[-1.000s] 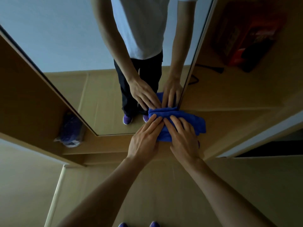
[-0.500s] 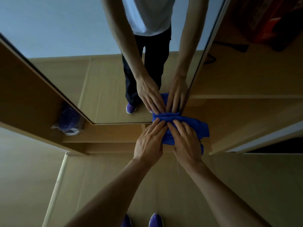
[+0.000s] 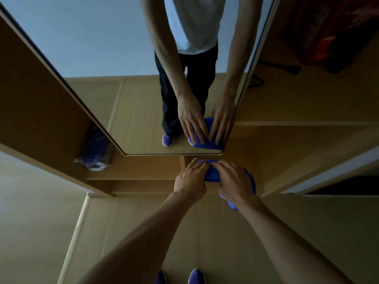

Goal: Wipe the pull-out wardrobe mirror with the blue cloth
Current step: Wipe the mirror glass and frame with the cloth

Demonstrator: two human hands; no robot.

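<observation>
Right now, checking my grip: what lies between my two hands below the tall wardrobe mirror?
The bunched blue cloth, seen in the head view: left hand and right hand each rest fingers on it.

No readable text, numbers or logos anywhere. Closest candidate: the dark red box (image 3: 320,27) well up and to the right of the right hand (image 3: 233,179). It has pale marks on its face that could be print, but they are too blurred and dim to make out. The clear bag (image 3: 96,150) on the shelf, off to the left of the left hand (image 3: 190,181), shows purple contents only, with no legible label.
</observation>
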